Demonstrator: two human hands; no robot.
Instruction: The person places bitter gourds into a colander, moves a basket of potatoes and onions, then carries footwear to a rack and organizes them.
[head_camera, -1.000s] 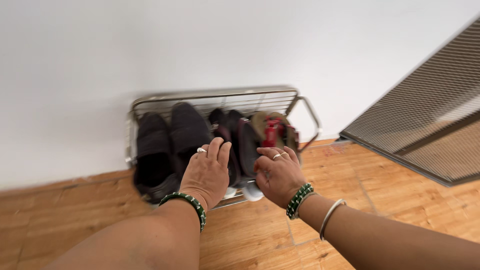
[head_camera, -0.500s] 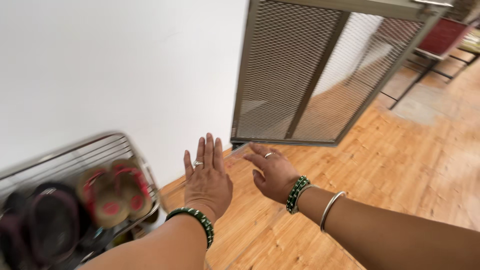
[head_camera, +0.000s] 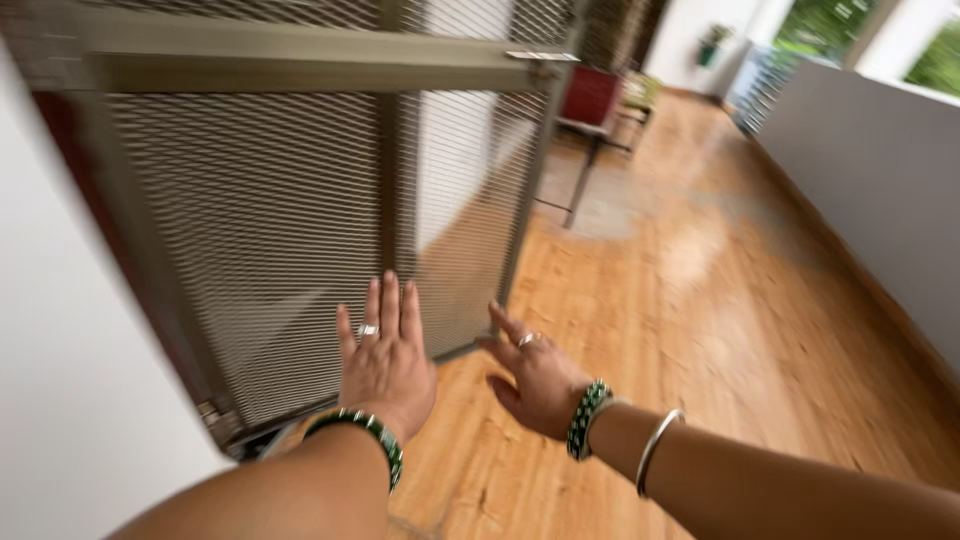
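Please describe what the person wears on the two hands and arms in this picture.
Both forearms are bare, without sleeves. The left hand has a silver ring on one finger and a green beaded bangle at the wrist. The right hand also has a silver finger ring, a green beaded bracelet, and a thin plain silver bangle further up the forearm.

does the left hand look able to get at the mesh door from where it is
Probably yes. The left hand is open, fingers spread, held out in front of the mesh door with nothing between them. Whether it already touches the mesh cannot be told. The right hand hovers over the wooden floor, clear of that path.
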